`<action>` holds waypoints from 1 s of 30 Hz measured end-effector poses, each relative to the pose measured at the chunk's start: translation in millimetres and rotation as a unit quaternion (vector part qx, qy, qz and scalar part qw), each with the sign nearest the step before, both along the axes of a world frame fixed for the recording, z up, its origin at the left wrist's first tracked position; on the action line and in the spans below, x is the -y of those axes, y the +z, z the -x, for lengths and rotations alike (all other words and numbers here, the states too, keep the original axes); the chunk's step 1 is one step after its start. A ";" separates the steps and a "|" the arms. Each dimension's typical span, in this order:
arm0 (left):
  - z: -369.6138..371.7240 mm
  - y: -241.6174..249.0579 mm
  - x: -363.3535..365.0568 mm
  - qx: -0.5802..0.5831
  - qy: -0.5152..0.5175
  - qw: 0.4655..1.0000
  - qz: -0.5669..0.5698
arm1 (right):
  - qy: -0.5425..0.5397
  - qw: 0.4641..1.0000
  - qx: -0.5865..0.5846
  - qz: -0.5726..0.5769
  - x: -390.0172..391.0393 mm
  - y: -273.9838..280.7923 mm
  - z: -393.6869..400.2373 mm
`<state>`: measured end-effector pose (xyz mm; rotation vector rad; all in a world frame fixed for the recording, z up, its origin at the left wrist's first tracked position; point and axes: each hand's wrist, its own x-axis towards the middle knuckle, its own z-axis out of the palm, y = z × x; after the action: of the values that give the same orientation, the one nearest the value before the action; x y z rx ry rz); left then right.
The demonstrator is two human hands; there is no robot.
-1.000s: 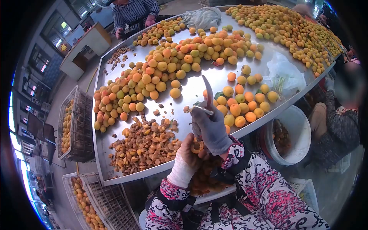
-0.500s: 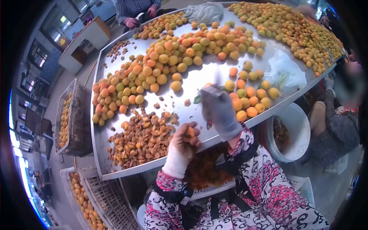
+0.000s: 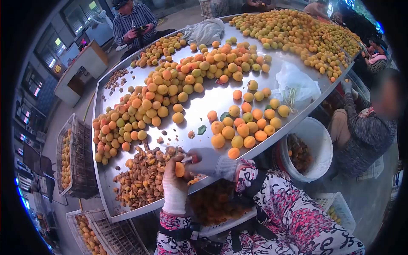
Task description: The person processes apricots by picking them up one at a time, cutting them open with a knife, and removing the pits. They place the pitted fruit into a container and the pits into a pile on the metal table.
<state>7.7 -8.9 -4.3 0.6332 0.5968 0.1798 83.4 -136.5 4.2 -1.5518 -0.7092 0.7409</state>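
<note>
An orange apricot (image 3: pixel 180 169) sits in the fingers of my left hand (image 3: pixel 173 180), which wears a white wrist covering. Close against it, my right hand (image 3: pixel 210 163) in a grey glove has its fingers curled around a small reddish, partly metallic thing that is mostly hidden. Both hands are over the table's near edge, beside a heap of brown apricot pits (image 3: pixel 142 176). Loose apricots (image 3: pixel 244 125) lie to the right of my right hand, with a green leaf (image 3: pixel 202 130) near them. Under the edge, a container holds orange apricot pieces (image 3: pixel 216 202).
A long apricot heap (image 3: pixel 157 89) crosses the metal table (image 3: pixel 208 104); a larger pile (image 3: pixel 293 36) lies at the far right. A white bucket (image 3: pixel 318 144) stands at right beside a seated person (image 3: pixel 361 131). Crates (image 3: pixel 78 170) stand at left. Another person (image 3: pixel 134 25) sits opposite.
My right hand has come back left from the loose apricots to meet my left hand. More apricots show in the loose group, and the leaf lies on the table. The view has shifted.
</note>
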 end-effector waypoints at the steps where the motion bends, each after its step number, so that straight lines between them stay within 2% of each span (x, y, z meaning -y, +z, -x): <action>1: 8.7 -2.8 -14.5 0.001 -0.050 0.998 -0.029 | -0.049 0.991 0.099 0.073 0.1 -7.8 -9.9; 2: 14.1 -4.4 -22.8 0.002 -0.098 0.993 -0.058 | -0.096 0.965 0.196 0.145 1.1 -11.0 -18.5; 3: 17.8 4.5 -21.3 0.007 -0.118 0.987 -0.106 | -0.113 0.956 0.205 0.179 5.9 -9.2 -25.1; 4: 23.2 11.4 -18.0 0.005 -0.116 0.987 -0.107 | -0.129 0.945 0.213 0.212 12.8 -7.7 -32.0; 5: 29.0 17.5 -13.9 0.004 -0.171 0.958 -0.231 | -0.130 0.924 0.244 0.264 20.0 -5.5 -40.4; 6: 34.8 23.3 -11.6 0.001 -0.222 0.909 -0.352 | -0.130 0.900 0.275 0.313 27.2 -4.5 -46.4; 7: 40.1 28.7 -11.5 0.048 -0.277 0.845 -0.456 | -0.123 0.884 0.285 0.350 33.8 -7.4 -49.0; 8: 43.2 19.9 -7.0 0.078 -0.269 0.871 -0.403 | -0.116 0.866 0.297 0.386 38.1 -10.4 -52.5; 10: 46.1 24.8 -10.2 -0.017 -0.425 0.838 -0.341 | -0.113 0.849 0.303 0.419 39.7 -14.3 -49.3; 12: 47.9 26.9 -3.1 0.049 -0.477 0.760 -0.439 | -0.117 0.829 0.309 0.452 34.9 -13.1 -48.0; 13: 49.5 22.0 -1.5 0.077 -0.506 0.744 -0.430 | -0.118 0.828 0.304 0.457 33.0 -12.9 -46.5; 14: 48.9 25.6 1.3 0.089 -0.528 0.690 -0.487 | -0.117 0.828 0.296 0.462 30.8 -13.0 -44.1; 16: 51.9 8.7 1.2 0.090 -0.502 0.749 -0.422 | -0.127 0.826 0.294 0.463 25.6 -12.5 -43.3; 19: 46.4 18.0 0.7 0.034 -0.401 0.812 -0.423 | -0.116 0.837 0.259 0.468 20.1 -9.3 -42.4; 20: 42.6 13.5 0.2 0.033 -0.399 0.813 -0.423 | -0.111 0.842 0.252 0.464 18.8 -9.0 -42.4; 22: 35.4 8.1 -0.1 -0.008 -0.304 0.895 -0.325 | -0.103 0.847 0.245 0.460 17.2 -8.1 -39.2; 24: 28.0 13.7 1.0 -0.012 -0.266 0.913 -0.308 | -0.138 0.920 0.239 0.279 16.2 3.7 -28.5; 25: 23.8 19.6 2.7 -0.033 -0.228 0.942 -0.244 | -0.136 0.944 0.213 0.212 15.4 13.8 -19.2; 26: 20.5 23.1 3.6 -0.053 -0.188 0.964 -0.179 | -0.129 0.945 0.213 0.211 13.3 17.7 -11.1; 27: 18.0 21.7 3.2 -0.017 -0.197 0.973 -0.118 | -0.120 0.964 0.190 0.142 12.2 18.7 -2.4; 28: 15.1 14.8 2.6 -0.020 -0.194 0.974 -0.118 | -0.111 0.977 0.165 0.072 11.6 17.1 3.9; 29: 10.7 9.4 2.8 0.060 -0.198 0.976 -0.073 | -0.090 0.965 0.242 0.045 9.8 14.4 7.0; 30: 8.0 6.2 3.6 0.139 -0.201 0.969 -0.027 | -0.090 0.966 0.239 0.044 10.8 14.4 6.7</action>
<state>-0.3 -12.4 2.0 0.7537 0.1856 -0.0955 76.7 -147.2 18.6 -1.8731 -0.8795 0.2616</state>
